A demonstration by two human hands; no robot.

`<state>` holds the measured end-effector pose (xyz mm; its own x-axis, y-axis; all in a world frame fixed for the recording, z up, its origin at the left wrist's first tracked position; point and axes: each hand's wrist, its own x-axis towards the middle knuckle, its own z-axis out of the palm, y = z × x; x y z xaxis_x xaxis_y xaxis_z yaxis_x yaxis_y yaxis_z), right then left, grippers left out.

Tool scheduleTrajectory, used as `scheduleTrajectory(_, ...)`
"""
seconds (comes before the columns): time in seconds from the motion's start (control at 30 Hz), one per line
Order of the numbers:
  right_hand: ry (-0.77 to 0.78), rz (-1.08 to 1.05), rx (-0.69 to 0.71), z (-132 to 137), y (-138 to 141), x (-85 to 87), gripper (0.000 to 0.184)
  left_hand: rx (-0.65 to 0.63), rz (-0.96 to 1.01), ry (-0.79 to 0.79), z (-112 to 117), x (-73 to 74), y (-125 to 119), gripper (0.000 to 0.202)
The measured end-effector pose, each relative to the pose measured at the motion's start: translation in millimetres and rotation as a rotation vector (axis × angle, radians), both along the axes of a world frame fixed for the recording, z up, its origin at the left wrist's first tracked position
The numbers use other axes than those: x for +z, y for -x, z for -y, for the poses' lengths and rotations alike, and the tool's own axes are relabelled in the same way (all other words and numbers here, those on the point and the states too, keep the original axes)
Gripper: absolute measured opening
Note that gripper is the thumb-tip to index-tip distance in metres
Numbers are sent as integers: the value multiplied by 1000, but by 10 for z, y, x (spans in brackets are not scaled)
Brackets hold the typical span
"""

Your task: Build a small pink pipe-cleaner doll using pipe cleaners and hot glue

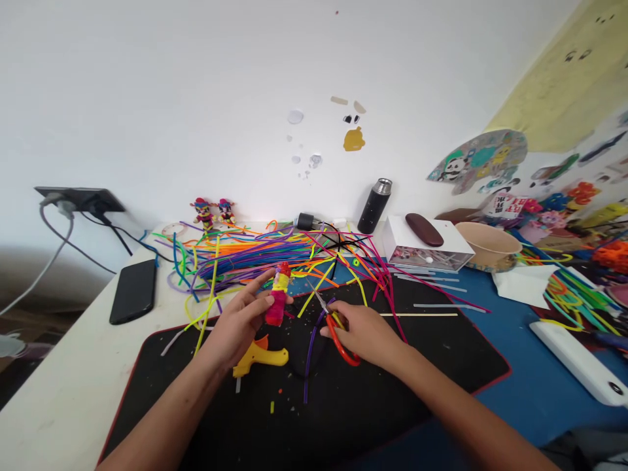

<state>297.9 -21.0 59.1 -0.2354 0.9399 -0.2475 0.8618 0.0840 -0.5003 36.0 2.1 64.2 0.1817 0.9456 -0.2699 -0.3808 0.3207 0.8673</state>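
Observation:
My left hand [241, 322] is closed around a small doll [277, 306] wrapped in fuzzy strands, with a pink body, a yellow band and a red top. It is held nearly upright above the black mat. My right hand [370, 332] grips a pair of scissors [337, 340] by the red and yellow handles. Their blades point up and left toward the doll, apart from it. A purple pipe cleaner [309, 360] lies on the mat beside the scissors. Under my left hand rests a yellow glue gun [265, 356], partly hidden.
Many coloured pipe cleaners [245, 257] are heaped along the back. Behind them stand two small dolls [203, 214] and a black bottle [375, 208]. A phone [133, 292] lies at left. At right are a white box [400, 245], a paper bowl [488, 245] and a white device [574, 360].

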Motion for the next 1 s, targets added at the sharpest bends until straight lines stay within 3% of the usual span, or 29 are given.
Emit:
scheduleTrajectory(0.1, -19, 78, 100, -10, -80, 29, 35, 14, 46, 35, 11, 0, 23, 94)
scheduleTrajectory(0.2, 2, 17, 135, 7, -113, 48, 25, 16, 57, 49, 29, -9, 37, 94)
scheduleTrajectory(0.27, 33, -127, 70, 21, -83, 58, 22, 8, 50, 50, 46, -11, 28, 94)
scheduleTrajectory(0.4, 238, -580, -98, 27, 105, 9, 37, -21, 47, 33, 103, -7, -35, 94)
scheduleTrajectory(0.63, 266, -1110, -109, -28, 492, -131, 55, -86, 67, 10, 219, -52, -125, 93)
scheduleTrajectory(1.0, 357, -1329, -239, -31, 623, -130, 45, -81, 34, -30, 257, -105, -148, 87)
